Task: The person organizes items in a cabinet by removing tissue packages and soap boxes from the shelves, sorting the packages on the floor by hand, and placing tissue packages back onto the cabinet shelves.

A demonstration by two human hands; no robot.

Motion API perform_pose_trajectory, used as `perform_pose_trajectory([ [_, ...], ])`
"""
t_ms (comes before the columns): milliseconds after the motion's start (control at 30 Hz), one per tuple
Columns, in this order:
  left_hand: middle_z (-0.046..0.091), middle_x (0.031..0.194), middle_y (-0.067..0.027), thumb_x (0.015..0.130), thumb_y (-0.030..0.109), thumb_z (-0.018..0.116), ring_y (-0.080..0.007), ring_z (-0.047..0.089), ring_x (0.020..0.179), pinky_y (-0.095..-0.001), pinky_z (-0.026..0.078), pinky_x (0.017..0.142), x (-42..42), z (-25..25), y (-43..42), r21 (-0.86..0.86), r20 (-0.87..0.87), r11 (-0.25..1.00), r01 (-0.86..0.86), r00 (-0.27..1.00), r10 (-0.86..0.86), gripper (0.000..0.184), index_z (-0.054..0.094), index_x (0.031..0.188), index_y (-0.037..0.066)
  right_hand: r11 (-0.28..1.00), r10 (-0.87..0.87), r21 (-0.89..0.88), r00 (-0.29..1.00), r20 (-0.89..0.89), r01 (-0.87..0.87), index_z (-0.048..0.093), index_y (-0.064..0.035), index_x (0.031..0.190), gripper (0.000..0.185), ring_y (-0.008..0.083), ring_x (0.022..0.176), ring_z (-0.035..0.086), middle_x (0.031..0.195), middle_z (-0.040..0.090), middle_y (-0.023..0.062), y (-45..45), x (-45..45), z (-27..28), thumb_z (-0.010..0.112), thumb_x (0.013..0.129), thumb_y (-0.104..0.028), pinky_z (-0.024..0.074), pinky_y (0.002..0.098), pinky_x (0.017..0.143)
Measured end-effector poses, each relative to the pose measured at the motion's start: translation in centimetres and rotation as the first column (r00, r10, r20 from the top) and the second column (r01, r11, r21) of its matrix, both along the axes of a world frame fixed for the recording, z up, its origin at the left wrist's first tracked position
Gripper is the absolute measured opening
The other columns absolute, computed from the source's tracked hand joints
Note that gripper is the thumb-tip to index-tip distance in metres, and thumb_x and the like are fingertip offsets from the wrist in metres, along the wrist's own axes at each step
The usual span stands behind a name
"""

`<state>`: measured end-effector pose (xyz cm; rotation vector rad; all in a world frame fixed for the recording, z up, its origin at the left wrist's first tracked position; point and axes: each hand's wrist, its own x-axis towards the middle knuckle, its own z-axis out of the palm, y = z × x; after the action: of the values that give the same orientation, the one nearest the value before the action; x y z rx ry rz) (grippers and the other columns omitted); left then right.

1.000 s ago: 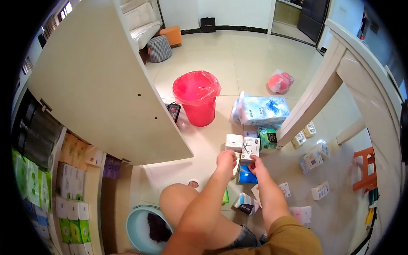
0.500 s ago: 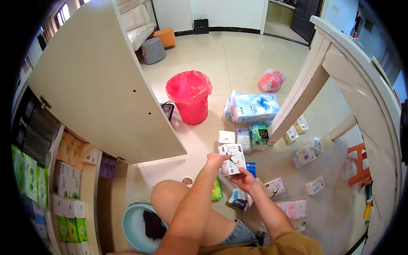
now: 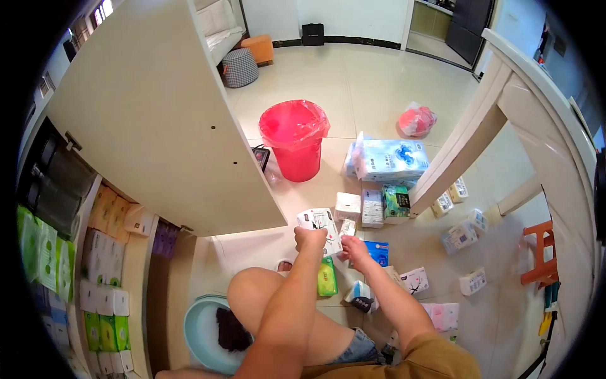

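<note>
My left hand (image 3: 310,238) is closed round a white tissue pack (image 3: 320,222) printed with a dark branch and red blossoms, held tilted above the floor. Just off the pack's right edge is my right hand (image 3: 355,249), its fingers apart and nothing seen in them. A small white pack (image 3: 347,228) shows between the two hands, partly hidden. Below them lies a green-yellow pack (image 3: 327,276), and by my right wrist a blue pack (image 3: 379,252). Another branch-printed pack (image 3: 415,280) rests on the floor to the right.
An open cabinet door (image 3: 164,126) stands at left, beside shelves stacked with tissue packs (image 3: 104,252). A red bin (image 3: 297,151) is ahead, with a large blue-white bundle (image 3: 391,158) right of it. A light-blue basin (image 3: 196,335) sits by my leg. A white table leg (image 3: 461,136) rises at right.
The branch-printed pack has moved left with my left hand. My right hand, earlier on the pack's lower edge, has come away from it. The view has shifted slightly.
</note>
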<state>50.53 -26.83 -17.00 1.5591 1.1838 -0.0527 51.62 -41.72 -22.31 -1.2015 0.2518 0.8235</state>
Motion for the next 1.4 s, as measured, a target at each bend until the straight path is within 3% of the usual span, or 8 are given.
perform_pose_trajectory([
  [33,0.049,0.101,-0.0138,0.055,0.018,0.069,-0.0293,0.049,0.094,-0.0341,0.044,0.077,-0.2,0.7,0.0,0.031,-0.022,0.999,0.03,0.999,-0.029,0.061,0.036,0.104,0.001,1.0,0.009,0.002,1.0,-0.002,-0.009,0.046,-0.0094,0.101,0.028,0.0169,0.079,0.052,0.088,0.055,0.0026,0.3,1.2,-1.6,0.051,0.076,-0.021,0.0425,0.0307,0.067],
  [100,0.049,0.101,-0.0141,0.055,0.02,0.068,-0.0295,0.049,0.094,-0.0343,0.044,0.076,-0.4,1.2,0.0,0.029,-0.005,1.0,0.011,1.0,-0.01,0.06,0.037,0.103,0.001,0.908,-0.035,-0.345,0.864,0.503,0.237,0.053,-0.0038,0.088,0.021,0.0228,0.075,0.054,0.081,0.056,0.004,0.8,3.4,-3.8,0.051,0.069,-0.012,0.0431,0.0342,0.068],
  [267,0.05,0.1,-0.0145,0.055,0.024,0.068,-0.0302,0.05,0.092,-0.0348,0.042,0.078,0.3,-2.1,0.5,0.043,-0.017,0.999,0.032,0.999,-0.031,0.06,0.039,0.102,0.001,0.535,0.471,-0.672,0.479,0.74,0.512,0.039,-0.0064,0.109,0.047,0.0268,0.1,0.041,0.107,0.045,0.0131,2.4,7.5,1.4,0.053,0.064,-0.007,0.0344,0.0358,0.084],
  [500,0.05,0.102,-0.0141,0.056,0.024,0.069,-0.0307,0.049,0.093,-0.0358,0.041,0.08,-0.4,2.1,-0.1,0.01,-0.095,1.0,-0.01,0.995,0.011,0.061,0.039,0.103,0.002,0.23,0.73,-0.936,0.589,0.347,0.267,0.017,-0.008,0.126,0.07,0.0306,0.119,0.019,0.127,0.026,0.0093,4.2,10.2,3.0,0.054,0.067,-0.014,0.0149,0.0403,0.097],
  [733,0.049,0.102,-0.0144,0.057,0.021,0.069,-0.0311,0.048,0.095,-0.0355,0.046,0.074,-1.1,3.4,0.1,-0.021,-0.051,0.999,-0.03,0.998,0.029,0.057,0.039,0.102,0.002,0.082,0.795,-0.938,0.545,0.265,0.336,0.036,-0.0045,0.109,0.061,0.028,0.102,0.036,0.109,0.039,0.0137,3.4,9.6,0.5,0.062,0.055,-0.011,0.0251,0.04,0.09],
  [900,0.049,0.103,-0.014,0.058,0.021,0.069,-0.0308,0.047,0.096,-0.0361,0.044,0.077,-1.4,3.8,0.3,-0.06,-0.044,0.997,-0.052,0.998,0.05,0.057,0.039,0.103,0.003,0.254,0.829,-0.846,0.345,0.441,0.469,0.037,-0.0049,0.103,0.064,0.0294,0.101,0.036,0.107,0.039,0.014,1.4,7.3,2.4,0.067,0.046,-0.009,0.0277,0.0367,0.089],
  [1067,0.042,0.108,-0.0164,0.056,0.021,0.066,-0.0321,0.042,0.1,-0.0363,0.039,0.083,-1.9,3.3,1.2,-0.027,-0.088,0.989,-0.147,0.986,0.145,0.064,0.033,0.107,0.002,0.643,0.588,-0.573,0.153,0.795,0.508,0.033,-0.0079,0.108,0.062,0.0345,0.108,0.03,0.115,0.035,0.0131,-0.7,4.3,3.3,0.063,0.054,-0.003,0.0279,0.0411,0.09],
  [1400,0.041,0.107,-0.0178,0.06,0.011,0.062,-0.0292,0.046,0.093,-0.0372,0.044,0.073,-4.1,5.6,2.3,-0.093,0.045,0.95,-0.298,0.952,0.303,0.059,0.03,0.109,-0.001,0.91,0.261,-0.135,-0.289,0.921,0.392,0.032,-0.0101,0.108,0.067,0.0361,0.102,0.039,0.108,0.041,0.0152,-0.6,-0.9,12.3,0.067,0.051,-0.002,0.0323,0.0422,0.086],
])
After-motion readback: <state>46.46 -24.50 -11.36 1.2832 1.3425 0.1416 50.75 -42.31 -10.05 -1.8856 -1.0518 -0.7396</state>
